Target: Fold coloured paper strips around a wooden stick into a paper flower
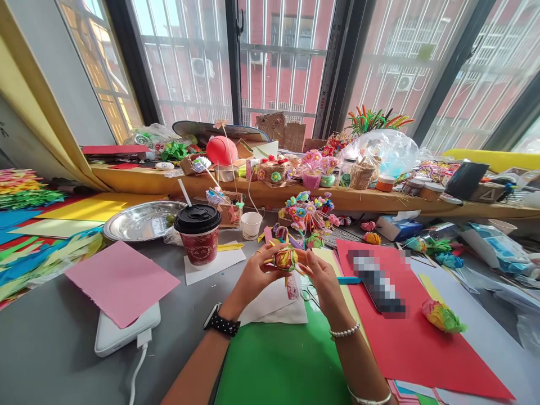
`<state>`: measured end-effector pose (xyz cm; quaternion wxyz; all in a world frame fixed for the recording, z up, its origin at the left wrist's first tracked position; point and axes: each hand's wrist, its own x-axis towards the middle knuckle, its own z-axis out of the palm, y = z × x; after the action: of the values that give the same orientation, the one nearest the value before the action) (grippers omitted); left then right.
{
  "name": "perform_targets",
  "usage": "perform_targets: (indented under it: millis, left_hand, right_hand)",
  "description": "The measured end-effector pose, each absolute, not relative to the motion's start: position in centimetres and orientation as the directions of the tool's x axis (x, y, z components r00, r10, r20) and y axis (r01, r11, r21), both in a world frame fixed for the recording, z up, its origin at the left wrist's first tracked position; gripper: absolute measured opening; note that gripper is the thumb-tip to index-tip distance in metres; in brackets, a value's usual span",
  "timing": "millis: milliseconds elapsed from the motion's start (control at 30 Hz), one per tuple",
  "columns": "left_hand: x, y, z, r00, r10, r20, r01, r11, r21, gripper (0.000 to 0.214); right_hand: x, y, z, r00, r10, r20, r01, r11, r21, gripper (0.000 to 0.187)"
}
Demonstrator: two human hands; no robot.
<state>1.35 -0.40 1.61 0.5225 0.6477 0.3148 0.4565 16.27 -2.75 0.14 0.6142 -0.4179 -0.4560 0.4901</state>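
Observation:
A small paper flower (286, 259), yellow with pink and green edges, is held up over the middle of the desk. My left hand (248, 278) wraps its thumb and fingers around the flower from the left. At the flower's right edge, the fingers of my right hand (324, 281) are bent in and pinch it; their exact grip is partly hidden. White paper sheets (274, 309) lie below my hands on a green sheet (287, 360). Scissors (310, 295) lie beside my right wrist, partly covered. Another finished-looking paper flower (442, 316), pink, yellow and green, rests on a red sheet (455, 349) at the right.
A lidded red cup (198, 236) with a straw stands left of my hands, before a metal tray (139, 222). Pink paper (122, 281) covers part of a white power bank (126, 332). Behind are a paper cup (252, 225), a flower bunch (310, 211) and a crowded windowsill (270, 194).

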Motion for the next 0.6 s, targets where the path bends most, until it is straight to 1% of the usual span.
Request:
perform_targets:
  millis: [67,200,400,500,600]
  left_hand:
    - [1.34,-0.51,1.74,0.405,0.879,0.252,-0.067,-0.246,0.967,0.049]
    - [1.38,-0.64,1.73,0.435,0.868,0.239,-0.088,-0.223,0.971,0.048]
    - [1.45,-0.56,1.47,0.44,0.859,0.263,-0.032,-0.278,0.96,0.049]
    - [1.39,-0.53,1.55,0.429,0.853,0.297,-0.047,-0.307,0.95,0.049]
    - [1.32,-0.6,1.81,0.437,0.852,0.288,-0.042,-0.3,0.953,0.048]
  right_hand:
    - [16.32,-2.7,0.04,0.124,0.982,0.14,-0.147,0.158,-0.976,0.035]
    - [16.45,-2.65,-0.26,0.118,0.979,0.167,-0.032,0.172,-0.985,0.033]
    - [17.0,-2.54,-0.66,0.114,0.972,0.205,0.149,0.187,-0.971,0.033]
    - [17.19,-2.54,-0.62,0.105,0.958,0.267,0.251,0.234,-0.939,0.033]
    - [17.1,-2.58,-0.52,0.071,0.929,0.363,0.313,0.325,-0.892,0.031]
